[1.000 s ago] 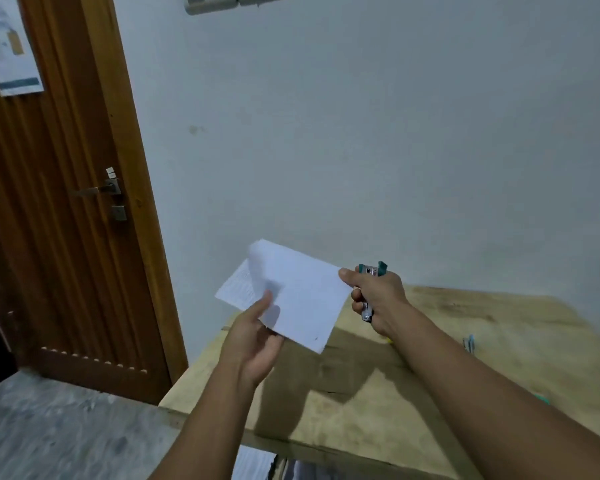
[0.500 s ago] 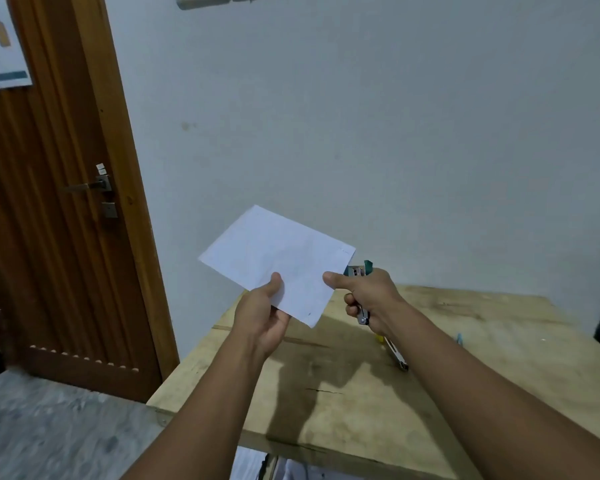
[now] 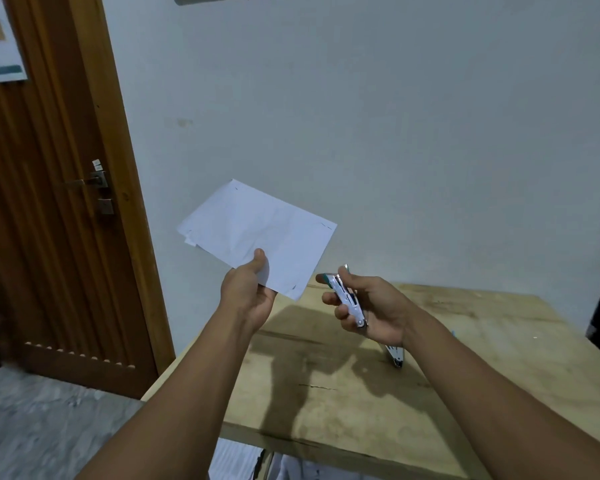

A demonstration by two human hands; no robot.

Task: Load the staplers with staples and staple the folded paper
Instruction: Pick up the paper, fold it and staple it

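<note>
My left hand (image 3: 248, 295) pinches the folded white paper (image 3: 260, 233) by its near edge and holds it up in the air, left of the table. Small staple marks show near the paper's corners. My right hand (image 3: 371, 311) grips a small metal stapler (image 3: 349, 299) with a teal top, held above the wooden table (image 3: 343, 393), a short gap to the right of the paper. A second metal stapler (image 3: 395, 356) lies on the table, partly hidden under my right wrist.
A wooden door (image 3: 49, 220) with a metal handle stands at the left, and a pale wall rises behind the table. White sheets (image 3: 236, 462) show beneath the table's near edge. A small blue item (image 3: 453, 332) lies on the table by my right forearm.
The stapler has come off the paper's right edge and my right hand has drawn back to the right. The paper has turned flatter and now shows its whole face.
</note>
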